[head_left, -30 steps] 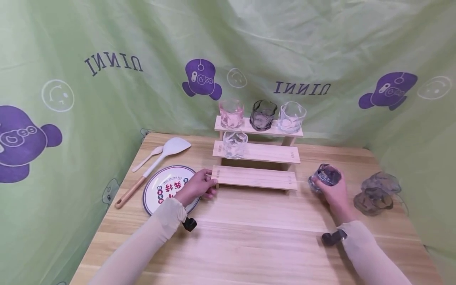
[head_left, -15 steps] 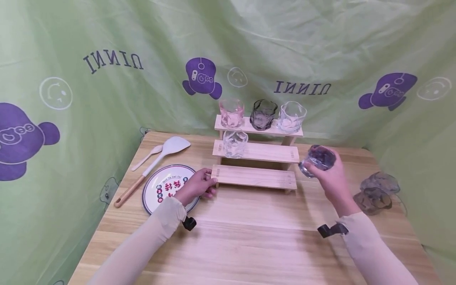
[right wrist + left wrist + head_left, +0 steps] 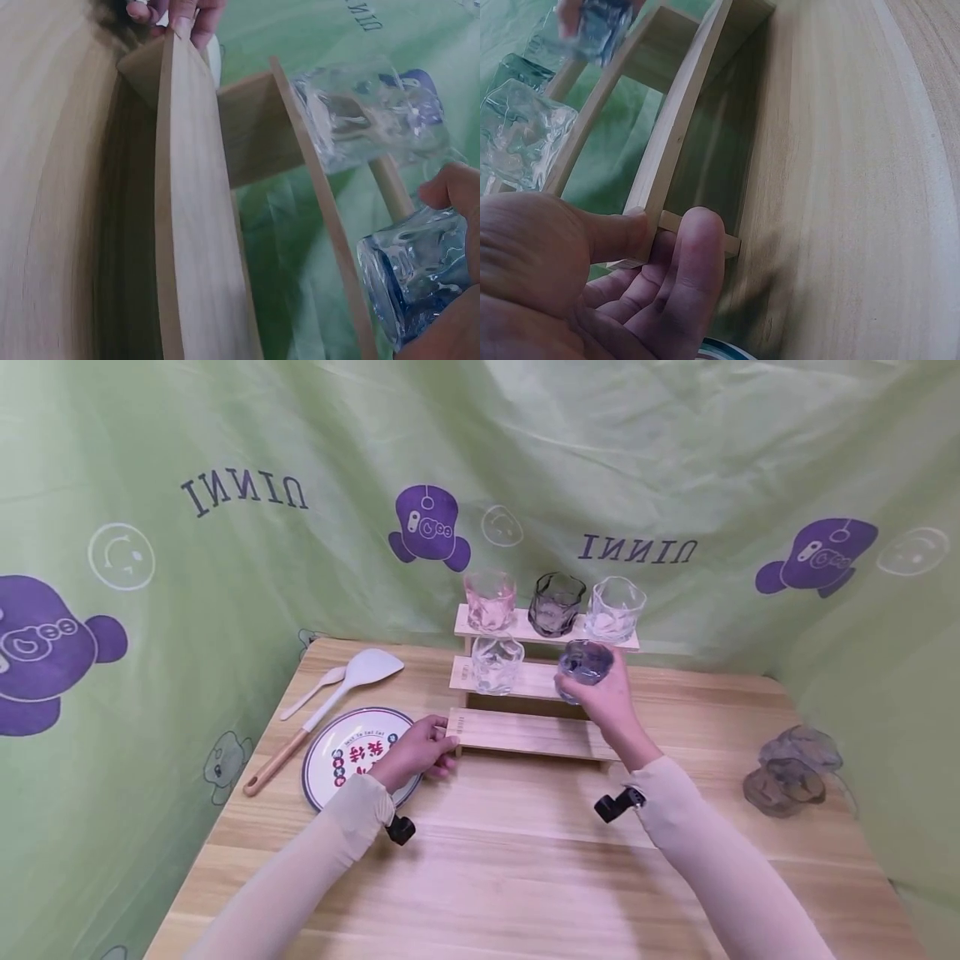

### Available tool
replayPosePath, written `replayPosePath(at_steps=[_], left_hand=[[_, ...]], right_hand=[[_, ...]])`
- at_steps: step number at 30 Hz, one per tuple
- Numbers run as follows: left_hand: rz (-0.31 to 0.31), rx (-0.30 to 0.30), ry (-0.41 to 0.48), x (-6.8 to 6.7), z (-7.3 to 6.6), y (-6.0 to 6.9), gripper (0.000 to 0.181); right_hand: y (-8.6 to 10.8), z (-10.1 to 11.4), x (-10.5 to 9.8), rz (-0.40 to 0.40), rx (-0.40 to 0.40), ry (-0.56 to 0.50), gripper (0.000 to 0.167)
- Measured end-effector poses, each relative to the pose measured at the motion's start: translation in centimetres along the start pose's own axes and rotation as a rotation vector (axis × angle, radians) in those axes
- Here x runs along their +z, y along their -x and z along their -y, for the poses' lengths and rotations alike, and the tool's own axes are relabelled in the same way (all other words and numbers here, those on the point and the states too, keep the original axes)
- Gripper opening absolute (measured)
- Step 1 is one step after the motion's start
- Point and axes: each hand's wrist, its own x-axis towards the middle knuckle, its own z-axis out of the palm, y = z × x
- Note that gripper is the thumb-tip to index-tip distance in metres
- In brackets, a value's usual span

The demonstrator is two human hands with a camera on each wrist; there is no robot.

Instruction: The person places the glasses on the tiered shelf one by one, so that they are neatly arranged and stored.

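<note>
A three-step wooden rack (image 3: pixel 532 732) stands on the table. My left hand (image 3: pixel 416 750) pinches the left end of its lowest step, the thumb (image 3: pixel 615 234) on top and fingers below. My right hand (image 3: pixel 618 706) grips a bluish clear glass (image 3: pixel 585 662) at the right part of the middle step; whether its base touches the wood I cannot tell. A clear glass (image 3: pixel 497 666) stands at that step's left end. Along the top step are a pink glass (image 3: pixel 491 603), a dark grey glass (image 3: pixel 556 606) and another clear glass (image 3: pixel 615 610).
Left of the rack lies a round patterned plate (image 3: pixel 360 752), partly under my left forearm. Beside it are a wooden-handled spatula (image 3: pixel 367 667) and a small pale spoon (image 3: pixel 311 693). Two smoky glasses (image 3: pixel 783 787) are at the table's right side. A green printed curtain (image 3: pixel 300 560) surrounds the table.
My right hand has lifted the bluish glass from the table right of the rack and carried it left to the middle step. The left hand has kept its hold on the rack.
</note>
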Motion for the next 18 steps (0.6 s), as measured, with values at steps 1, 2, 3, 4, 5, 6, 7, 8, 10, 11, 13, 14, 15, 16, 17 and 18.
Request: replayPosePath(at_steps=[1,2,3,4,5,6,7,8,10,11,13,14,15,16,17,18], left_hand=[[-0.001,0.001,0.001,0.0,0.1,-0.1,0.057],[-0.001,0.002,0.002,0.0,0.1,-0.1,0.057],[-0.002,0.003,0.003,-0.1,0.2,-0.2,0.058],[-0.001,0.003,0.003,0.0,0.2,-0.2,0.058],[0.001,0.002,0.004,0.0,0.1,-0.1,0.058],[0.001,0.003,0.005,0.0,0.1,-0.1,0.058],[0.002,0.002,0.003,0.0,0.1,0.0,0.058],[0.0,0.002,0.003,0.0,0.0,0.0,0.059],[-0.001,0.009,-0.01,0.1,-0.1,0.1,0.057],[-0.001,0.016,-0.026,0.1,-0.2,0.1,0.056],[-0.003,0.033,-0.061,0.2,-0.3,0.1,0.054],[-0.007,0.042,-0.08,0.2,-0.3,0.1,0.052],[-0.01,0.05,-0.099,0.2,-0.3,0.2,0.051],[-0.015,0.055,-0.117,0.2,-0.3,0.2,0.05],[-0.019,0.054,-0.126,0.2,-0.3,0.2,0.049],[-0.021,0.051,-0.131,0.1,-0.3,0.3,0.049]], right_hand=[[-0.1,-0.1,0.6,-0.005,-0.009,0.003,0.083],[-0.1,-0.1,1.1,-0.012,-0.017,0.004,0.083],[-0.2,-0.2,1.6,-0.019,-0.024,0.006,0.082],[-0.1,-0.3,1.9,-0.028,-0.031,0.005,0.082],[-0.1,-0.3,2.3,-0.038,-0.036,0.006,0.082],[-0.1,-0.4,2.6,-0.048,-0.044,0.001,0.083],[0.0,-0.4,2.9,-0.057,-0.048,-0.002,0.084],[0.0,-0.4,3.1,-0.066,-0.053,0.007,0.085],[0.0,-0.4,3.4,-0.083,-0.063,0.036,0.087],[0.0,-0.4,3.5,-0.086,-0.061,0.055,0.088],[0.0,-0.3,3.5,-0.081,-0.04,0.111,0.092],[-0.1,-0.3,3.5,-0.068,-0.026,0.14,0.094],[-0.1,-0.2,3.5,-0.051,-0.008,0.16,0.097],[-0.1,-0.1,3.5,-0.031,0.01,0.175,0.099],[-0.1,-0.1,3.5,-0.009,0.031,0.19,0.101],[0.0,0.0,3.4,0.01,0.045,0.199,0.102]])
